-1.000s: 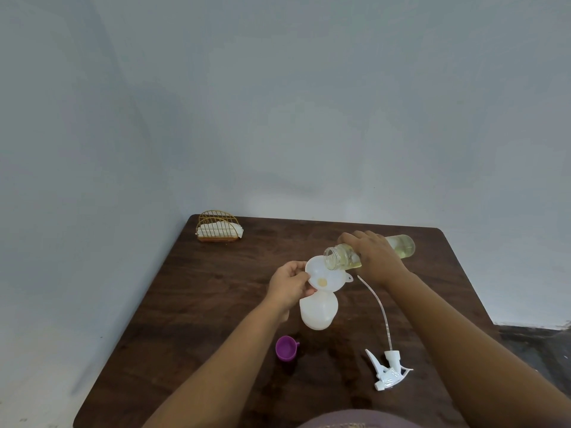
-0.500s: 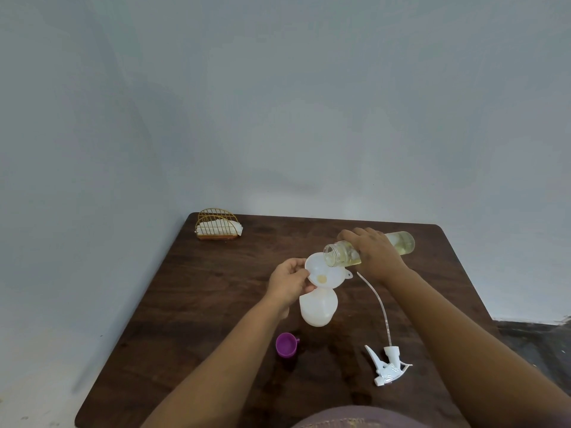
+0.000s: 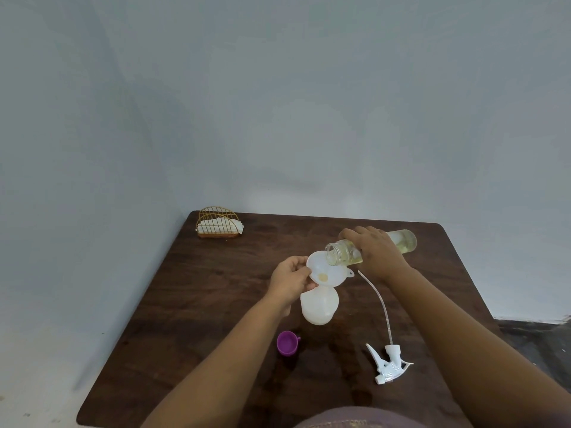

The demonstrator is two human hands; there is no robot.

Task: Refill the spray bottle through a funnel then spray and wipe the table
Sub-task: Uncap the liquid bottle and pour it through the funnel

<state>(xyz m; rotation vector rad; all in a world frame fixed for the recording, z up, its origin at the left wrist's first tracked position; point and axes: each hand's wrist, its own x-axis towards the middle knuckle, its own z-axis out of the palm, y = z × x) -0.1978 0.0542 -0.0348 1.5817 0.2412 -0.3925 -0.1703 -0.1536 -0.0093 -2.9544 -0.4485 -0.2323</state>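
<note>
Left hand (image 3: 292, 278) pinches the funnel (image 3: 327, 273) seated in the white spray bottle (image 3: 319, 305) mid-worktop; right hand (image 3: 375, 253) grips the tilted refill bottle (image 3: 370, 250), pouring. Trigger head (image 3: 389, 362) lies detached; spraying and wiping remain.

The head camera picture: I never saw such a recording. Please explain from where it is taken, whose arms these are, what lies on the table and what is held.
There is no machine here. A person wears the camera on the head, so it looks down at that person's own two hands. The left hand holds the white funnel, which sits in the white spray bottle. The right hand grips a clear bottle of yellowish liquid, tipped with its mouth over the funnel. On the brown table lie a purple cap, the white spray head with its long tube, and, at the far left corner, a wire holder with white napkins.
</note>
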